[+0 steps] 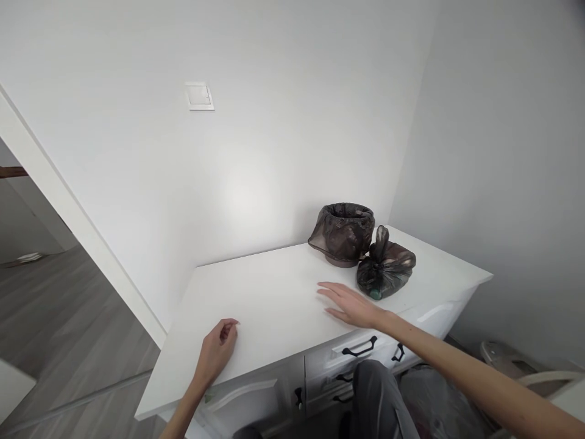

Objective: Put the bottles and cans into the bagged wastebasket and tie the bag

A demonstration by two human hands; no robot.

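Note:
My left hand (216, 352) hovers over the front left of a white cabinet top (274, 305), its fingers curled loosely with nothing in them. My right hand (351, 303) lies flat and open on the top, fingers stretched to the left. Just right of it sits a tied dark bin bag (386, 266) with something green showing at its bottom. Behind that stands a small bin lined with a dark bag (343, 231), near the back corner.
White walls meet in a corner behind the cabinet. A light switch (199, 96) is on the wall. Drawers with black handles (360, 349) face me below the top. Grey wood floor (59, 317) lies left. A chair-like object (516, 366) is at lower right.

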